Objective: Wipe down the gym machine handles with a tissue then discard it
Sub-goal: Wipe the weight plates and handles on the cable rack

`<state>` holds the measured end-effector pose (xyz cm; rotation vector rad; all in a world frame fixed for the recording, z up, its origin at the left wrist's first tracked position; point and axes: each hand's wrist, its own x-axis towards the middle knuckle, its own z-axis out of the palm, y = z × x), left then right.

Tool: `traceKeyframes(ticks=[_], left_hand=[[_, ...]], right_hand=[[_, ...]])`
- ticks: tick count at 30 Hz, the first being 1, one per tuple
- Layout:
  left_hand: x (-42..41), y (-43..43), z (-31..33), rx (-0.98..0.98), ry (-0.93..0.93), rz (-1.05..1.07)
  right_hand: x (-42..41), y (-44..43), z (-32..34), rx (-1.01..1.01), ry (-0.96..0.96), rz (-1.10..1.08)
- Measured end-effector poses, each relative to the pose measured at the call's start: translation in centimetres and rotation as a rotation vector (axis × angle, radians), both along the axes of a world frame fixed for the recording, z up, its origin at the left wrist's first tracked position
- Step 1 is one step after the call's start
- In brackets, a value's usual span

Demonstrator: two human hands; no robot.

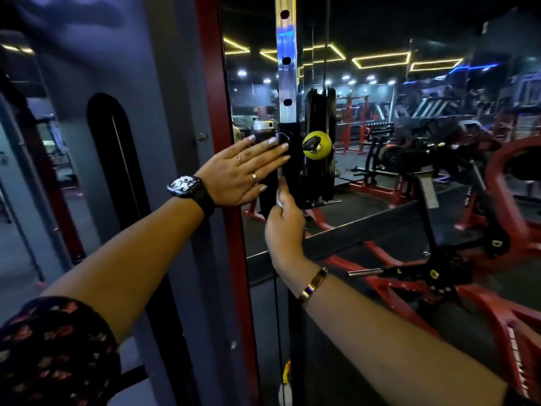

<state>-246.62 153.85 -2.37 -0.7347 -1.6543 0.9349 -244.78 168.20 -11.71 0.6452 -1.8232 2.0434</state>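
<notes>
A black handle (268, 191) hangs from the black carriage (292, 168) on the chrome upright of the cable machine. My left hand (241, 171), fingers straight, lies flat against the top of the handle and the carriage. Just below, my right hand (285, 227) is curled around the handle's lower part and pinches a small white tissue (279, 202) against it. Only a sliver of tissue shows above the thumb; the rest is hidden in the fist.
A yellow adjustment knob (317, 145) and a black pulley (319, 118) sit right of the carriage. The red machine frame (231, 230) stands on the left, the chrome post (286, 68) above. Red benches and racks (497, 273) fill the floor to the right.
</notes>
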Motion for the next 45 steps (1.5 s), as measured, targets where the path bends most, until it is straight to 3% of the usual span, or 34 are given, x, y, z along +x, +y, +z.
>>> traceKeyframes(ticks=[6,9,13,19,23,24,28,33,37,40,45], left_hand=[[-0.7,0.4,-1.3,-0.148,-0.015,0.006],[-1.1,0.3,-1.3,-0.156,-0.022,0.007],[-1.2,0.1,-1.2,-0.155,-0.01,0.014],[-1.2,0.2,-1.2,-0.175,0.012,0.035],[-1.1,0.2,-1.5,-0.156,-0.015,0.051],[-1.0,0.2,-1.7,-0.153,-0.025,0.068],[-0.3,0.6,-1.7,-0.131,0.006,0.158],[0.9,1.2,-1.6,-0.135,-0.007,0.317],[1.7,1.9,-2.0,-0.087,-0.014,0.389],[2.3,2.3,-2.2,-0.073,-0.024,0.471],[3.2,3.0,-1.1,-0.164,-0.083,0.541]], right_hand=[[-3.3,1.5,-5.5,0.178,0.287,-0.028],[-7.2,2.3,-6.7,0.38,0.486,-0.072],[-10.7,2.7,-6.7,0.523,0.573,-0.111],[-7.3,1.4,-7.7,0.212,0.499,-0.028],[-5.5,0.6,-5.4,0.026,0.265,0.115],[-5.4,0.6,-5.6,0.025,0.284,0.122],[-8.3,1.7,-7.8,0.239,0.635,0.076],[-14.8,3.0,-7.3,0.475,0.899,-0.079],[-15.3,2.9,-7.1,0.47,0.773,-0.037],[-12.2,2.7,-8.2,0.348,0.602,0.072],[-6.1,2.9,-6.3,0.123,0.475,0.311]])
